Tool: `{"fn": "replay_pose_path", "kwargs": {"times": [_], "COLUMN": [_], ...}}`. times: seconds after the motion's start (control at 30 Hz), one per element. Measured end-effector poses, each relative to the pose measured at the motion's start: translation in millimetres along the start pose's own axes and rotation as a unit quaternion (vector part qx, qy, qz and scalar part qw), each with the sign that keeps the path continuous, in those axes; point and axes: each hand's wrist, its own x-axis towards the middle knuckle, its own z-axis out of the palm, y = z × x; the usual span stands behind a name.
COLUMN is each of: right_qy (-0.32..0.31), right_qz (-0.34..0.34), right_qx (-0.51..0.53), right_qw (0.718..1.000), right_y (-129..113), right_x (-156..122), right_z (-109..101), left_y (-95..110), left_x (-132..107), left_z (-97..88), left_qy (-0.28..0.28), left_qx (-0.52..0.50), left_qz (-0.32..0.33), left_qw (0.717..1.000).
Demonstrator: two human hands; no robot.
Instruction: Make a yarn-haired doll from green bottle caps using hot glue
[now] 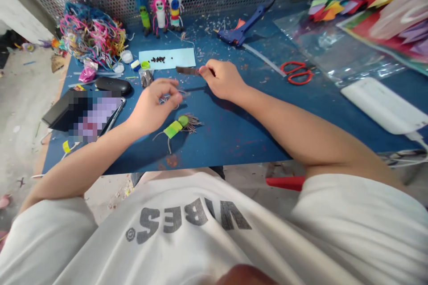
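My right hand is closed around one end of a flat brown blade-like strip, which points left above the blue table. My left hand hovers with fingers curved and a gap between thumb and forefinger. Some thin grey yarn strands show beside its fingers, partly hidden by them. Just nearer to me lies a small green yarn doll with a round green head and grey-brown strands for hair and limbs. Beyond my hands, a light blue card carries several tiny dark beads.
Three finished-looking dolls stand at the back against perforated metal. A yarn heap, a phone and a black case are left. Rightward lie a blue glue gun, red-handled scissors and a white power bank.
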Motion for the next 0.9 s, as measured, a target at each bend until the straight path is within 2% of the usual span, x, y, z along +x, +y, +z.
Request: {"fn": "replay_pose_path", "kwargs": {"times": [0.1,0.17,0.2,0.27,0.37,0.47,0.53,0.6,0.67,0.73,0.8,0.9], "right_qy": [-0.015,-0.022,-0.024,-0.020,0.006,0.035,0.051,0.029,-0.007,-0.016,-0.003,0.004], "right_qz": [0.004,-0.003,-0.005,-0.007,-0.011,-0.005,-0.047,-0.065,-0.037,-0.008,0.004,-0.030], "right_qx": [-0.090,-0.129,-0.143,-0.158,-0.194,-0.240,-0.274,-0.282,-0.282,-0.270,-0.248,-0.241], "right_qw": [0.996,0.991,0.989,0.987,0.981,0.970,0.959,0.957,0.959,0.963,0.969,0.970], "right_y": [11,10,9,7,17,48,75,99,116,125,127,126], "right_x": [1,-2,-2,4,33,79,106,124,132,133,130,126], "right_z": [1,6,8,8,-13,-55,-82,-99,-106,-103,-99,-101], "left_y": [21,28,29,31,31,28,24,22,23,24,22,10], "left_x": [-36,-57,-66,-77,-80,-77,-72,-65,-56,-44,-32,-12], "left_z": [-12.3,-13.7,-12.8,-8.8,-3.0,-2.1,-4.0,-6.6,-8.0,-6.0,0.6,17.1], "left_qy": [-0.121,-0.200,-0.228,-0.247,-0.234,-0.219,-0.169,-0.099,-0.054,-0.035,-0.010,0.036], "left_qx": [0.087,0.154,0.192,0.254,0.302,0.331,0.339,0.289,0.179,0.065,-0.008,-0.064], "left_qz": [-0.013,0.003,0.006,0.023,0.058,0.070,0.077,0.083,0.068,0.035,0.006,-0.022], "left_qw": [0.989,0.968,0.955,0.935,0.922,0.915,0.922,0.949,0.980,0.997,1.000,0.997]}}
